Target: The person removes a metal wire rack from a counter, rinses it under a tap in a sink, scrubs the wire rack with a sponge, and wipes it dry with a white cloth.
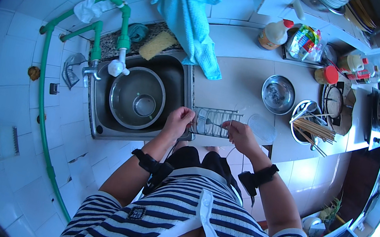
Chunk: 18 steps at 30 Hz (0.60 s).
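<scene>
A small wire rack [215,112] stands at the front of the counter, beside the sink, with clear material inside it. Over its right end, my right hand [242,135] pinches what looks like a metal fork [209,121], its head pointing left across the wires. My left hand [178,122] is at the rack's left end, near the sink rim. Its thumb and fingertips are drawn together; whether they grip the rack or something thin is hidden.
Left is a steel sink [175,81] holding a large metal basin [113,99] with a small bowl [144,105] inside. A metal bowl [278,94], a container of chopsticks [311,130] and a gas burner [333,101] stand right. A turquoise towel [187,23] hangs behind.
</scene>
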Each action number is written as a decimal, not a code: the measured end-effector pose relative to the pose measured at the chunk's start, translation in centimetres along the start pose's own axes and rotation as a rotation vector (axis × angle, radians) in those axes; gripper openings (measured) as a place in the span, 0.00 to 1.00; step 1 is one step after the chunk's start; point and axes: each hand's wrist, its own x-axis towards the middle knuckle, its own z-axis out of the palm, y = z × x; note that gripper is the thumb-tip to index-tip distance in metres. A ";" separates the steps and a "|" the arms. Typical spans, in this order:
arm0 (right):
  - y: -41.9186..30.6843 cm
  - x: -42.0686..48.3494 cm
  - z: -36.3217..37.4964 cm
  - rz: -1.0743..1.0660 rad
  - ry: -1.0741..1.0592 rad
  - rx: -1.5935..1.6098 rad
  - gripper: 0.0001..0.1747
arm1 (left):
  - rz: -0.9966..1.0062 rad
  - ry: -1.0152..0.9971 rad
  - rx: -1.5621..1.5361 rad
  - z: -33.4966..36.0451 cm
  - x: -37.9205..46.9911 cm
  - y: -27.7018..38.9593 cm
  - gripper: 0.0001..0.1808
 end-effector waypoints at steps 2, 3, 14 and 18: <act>-0.2 -0.3 0.7 0.000 -0.040 0.063 0.13 | -0.026 -0.010 -0.030 -1.3 -0.6 0.4 0.08; -0.7 -0.4 0.8 0.010 -0.071 0.129 0.13 | -0.057 -0.033 -0.059 -1.8 -0.9 0.8 0.09; -5.1 -1.4 3.1 -0.070 -0.183 0.489 0.13 | 0.598 -0.062 0.426 -5.7 -7.1 8.8 0.35; -8.6 -2.7 4.6 -0.014 -0.260 0.675 0.14 | 0.721 -0.317 0.332 -7.5 -7.3 9.8 0.53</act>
